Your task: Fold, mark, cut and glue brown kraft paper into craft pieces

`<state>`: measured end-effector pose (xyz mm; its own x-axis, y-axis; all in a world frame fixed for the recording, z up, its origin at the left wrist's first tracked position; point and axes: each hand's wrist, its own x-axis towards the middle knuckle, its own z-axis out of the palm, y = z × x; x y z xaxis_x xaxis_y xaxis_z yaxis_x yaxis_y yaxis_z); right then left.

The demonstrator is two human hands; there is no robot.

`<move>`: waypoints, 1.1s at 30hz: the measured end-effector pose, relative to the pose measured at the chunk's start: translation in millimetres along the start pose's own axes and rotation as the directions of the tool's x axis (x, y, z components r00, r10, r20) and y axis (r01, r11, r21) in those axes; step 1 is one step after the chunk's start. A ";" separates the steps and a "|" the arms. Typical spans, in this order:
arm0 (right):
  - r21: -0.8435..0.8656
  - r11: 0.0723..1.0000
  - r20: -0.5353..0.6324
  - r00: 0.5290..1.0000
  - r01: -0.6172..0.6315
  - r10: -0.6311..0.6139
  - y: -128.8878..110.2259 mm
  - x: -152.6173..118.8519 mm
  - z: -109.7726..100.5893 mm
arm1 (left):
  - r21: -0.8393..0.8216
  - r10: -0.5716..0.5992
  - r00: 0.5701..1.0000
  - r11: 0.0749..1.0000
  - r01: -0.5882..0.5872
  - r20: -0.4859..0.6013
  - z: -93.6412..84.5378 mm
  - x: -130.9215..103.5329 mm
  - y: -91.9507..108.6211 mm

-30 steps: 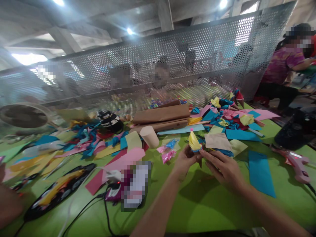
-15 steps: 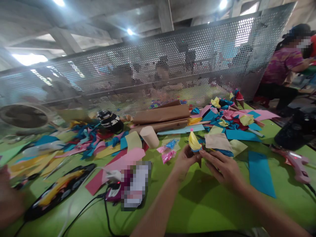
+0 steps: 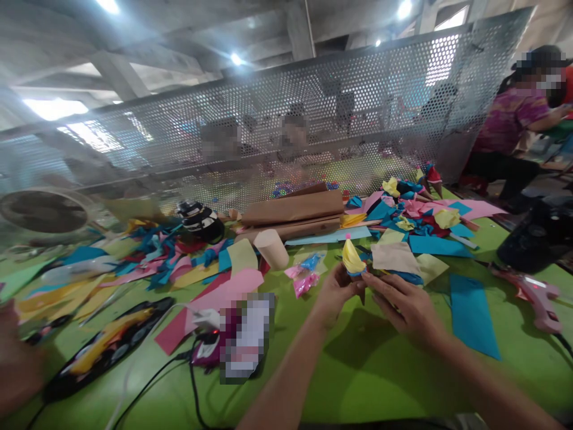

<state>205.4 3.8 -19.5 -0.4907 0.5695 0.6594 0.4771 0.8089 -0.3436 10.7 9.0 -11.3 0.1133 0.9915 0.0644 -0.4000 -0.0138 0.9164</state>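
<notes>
In the head view, I see the yellow-topped cone (image 3: 353,258) at four o'clock, the left hand (image 3: 332,294) clasping it and the right hand (image 3: 405,303) pinching near its blue band (image 3: 356,274), grips best kept light against crumpling.

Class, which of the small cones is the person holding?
The yellow-topped cone, pink at its tip: the left hand holds it, the right hand at its blue rim. The red-topped cone sits across the green table, away from both hands.

Green tabletop (image 3: 358,385) open between forearms (image 3: 289,373); beige roll (image 3: 271,249), brown paper (image 3: 290,210), perforated screen (image 3: 371,101) block far side
</notes>
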 end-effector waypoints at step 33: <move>0.051 0.997 0.004 0.998 -0.058 0.058 2.5 -0.2 -0.3 | -0.036 -0.029 0.999 0.999 0.028 -0.020 -1.0 -1.3 2.7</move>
<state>206.9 5.6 -20.3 -0.4647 0.6162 0.6359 0.4672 0.7807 -0.4151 8.5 7.8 -9.3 0.1062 0.9939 0.0298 -0.4291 0.0187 0.9031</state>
